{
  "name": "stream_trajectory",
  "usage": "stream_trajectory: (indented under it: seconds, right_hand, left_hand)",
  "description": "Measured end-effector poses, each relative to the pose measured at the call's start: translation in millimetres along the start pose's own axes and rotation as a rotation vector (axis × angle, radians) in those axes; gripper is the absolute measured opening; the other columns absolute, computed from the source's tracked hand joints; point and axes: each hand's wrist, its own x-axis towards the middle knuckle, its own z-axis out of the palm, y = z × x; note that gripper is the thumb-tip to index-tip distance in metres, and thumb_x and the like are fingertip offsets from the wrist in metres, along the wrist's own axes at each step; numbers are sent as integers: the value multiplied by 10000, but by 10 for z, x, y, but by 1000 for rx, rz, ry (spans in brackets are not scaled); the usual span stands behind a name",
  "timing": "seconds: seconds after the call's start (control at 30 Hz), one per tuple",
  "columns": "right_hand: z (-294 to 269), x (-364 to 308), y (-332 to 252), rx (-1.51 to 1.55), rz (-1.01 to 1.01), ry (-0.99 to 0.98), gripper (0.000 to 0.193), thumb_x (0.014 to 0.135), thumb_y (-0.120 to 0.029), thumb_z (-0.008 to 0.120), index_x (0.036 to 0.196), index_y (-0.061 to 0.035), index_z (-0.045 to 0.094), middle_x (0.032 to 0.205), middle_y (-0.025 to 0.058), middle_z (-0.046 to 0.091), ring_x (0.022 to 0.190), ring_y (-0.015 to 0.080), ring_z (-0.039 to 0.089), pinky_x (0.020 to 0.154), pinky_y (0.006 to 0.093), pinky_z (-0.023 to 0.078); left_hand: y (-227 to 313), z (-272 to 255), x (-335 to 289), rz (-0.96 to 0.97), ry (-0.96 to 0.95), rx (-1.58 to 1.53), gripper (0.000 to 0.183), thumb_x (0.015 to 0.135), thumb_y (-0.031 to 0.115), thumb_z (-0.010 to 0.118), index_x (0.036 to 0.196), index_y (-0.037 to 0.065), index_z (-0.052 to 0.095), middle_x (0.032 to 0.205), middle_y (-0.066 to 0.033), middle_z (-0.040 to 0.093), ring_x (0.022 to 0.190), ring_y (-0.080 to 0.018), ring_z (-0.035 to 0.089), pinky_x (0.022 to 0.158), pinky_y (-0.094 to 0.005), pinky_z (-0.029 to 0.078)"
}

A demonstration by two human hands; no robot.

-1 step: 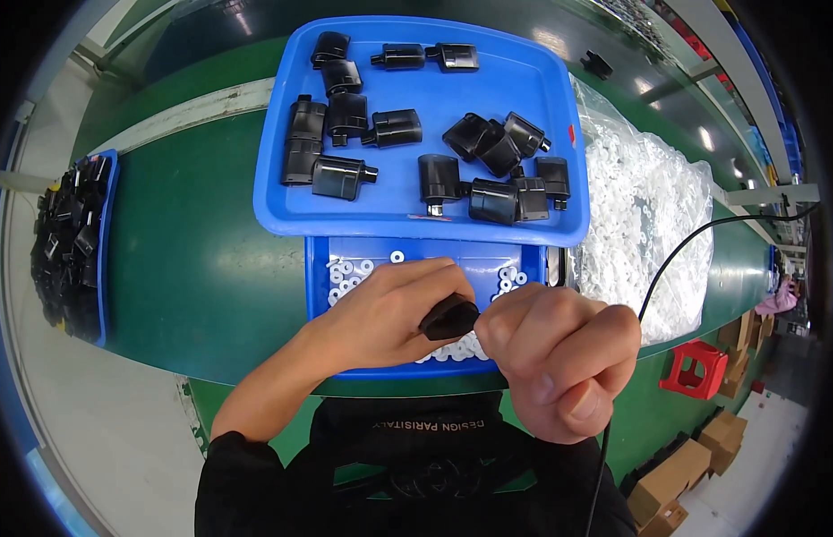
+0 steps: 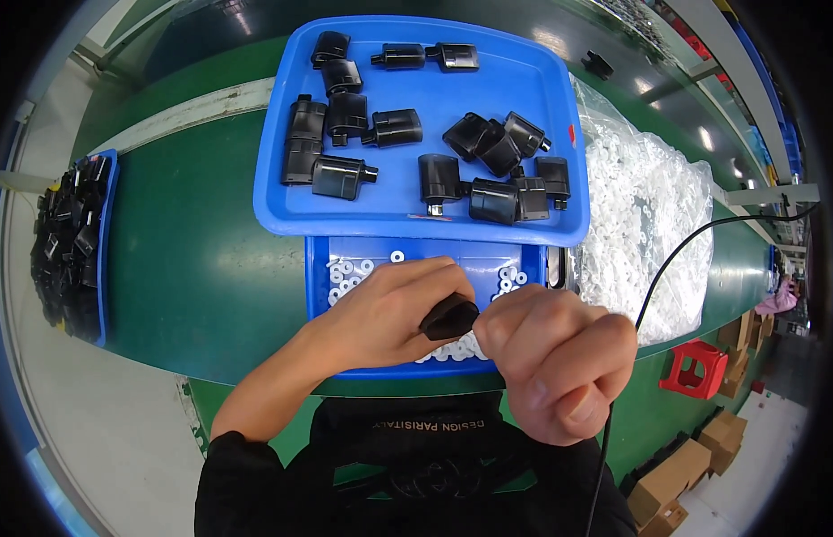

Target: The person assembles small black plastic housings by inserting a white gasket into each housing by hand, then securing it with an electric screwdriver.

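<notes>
My left hand (image 2: pixel 380 309) is closed round a black plastic piece (image 2: pixel 449 319), one end of which sticks out toward the right. It looks like the black plastic housings (image 2: pixel 343 177) with short necks in the blue tray beyond. Against that end, my right hand (image 2: pixel 559 358) is curled tight, its fingertips meeting the piece; whatever they pinch is hidden. Both hands are above a smaller blue bin (image 2: pixel 320 302) holding white ring-shaped washers (image 2: pixel 366 266), and cover much of it.
The large blue tray (image 2: pixel 271 192) stands behind the bin on the green table (image 2: pixel 192 242). A clear bag of white washers (image 2: pixel 645 224) lies to its right. Another tray of black parts (image 2: pixel 72 242) is far left. A black cable (image 2: pixel 676 255) hangs at right, above a red stool (image 2: pixel 694 369).
My right hand has shifted very slightly to the left. The left hand and the black piece look the same.
</notes>
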Motion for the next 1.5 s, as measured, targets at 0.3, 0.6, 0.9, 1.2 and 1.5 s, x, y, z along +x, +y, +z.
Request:
stream_trajectory:
  seconds: [0.3,0.6,0.9,1.2,1.5]
  right_hand:
    - [-25,-9,-113,33,106,32,317,920,-264,568,780,13,627,618,78,531,466,212,507,434,334,382]
    - [-18,-17,-126,48,89,55,270,911,-194,558,767,23,627,608,86,532,450,206,498,426,330,377]
    - [-164,-65,89,96,113,56,224,909,-127,405,821,28,541,637,120,573,494,201,494,472,325,402]
    - [-99,57,-75,74,11,-24,254,875,-79,448,657,-8,558,560,86,535,388,232,439,430,306,388]
    - [35,4,-55,-21,-46,33,261,956,-114,415,786,7,571,617,67,569,423,198,462,396,313,367]
  left_hand:
    - [-19,13,-7,2,-2,-15,289,702,18,718,944,28,559,820,-113,554,724,-329,577,610,-382,462]
    - [-2,15,11,14,-14,-7,279,705,17,704,940,22,554,813,-120,553,727,-338,576,608,-387,460]
    - [18,72,-1,23,78,26,174,722,12,658,838,-2,529,739,-153,551,692,-374,570,579,-437,444]
    - [-31,-13,-5,84,109,8,217,704,41,721,846,29,556,724,-126,560,636,-339,567,553,-388,439]
    - [-2,-44,-29,101,56,-3,263,666,38,742,863,37,568,723,-102,555,615,-308,561,531,-358,431]
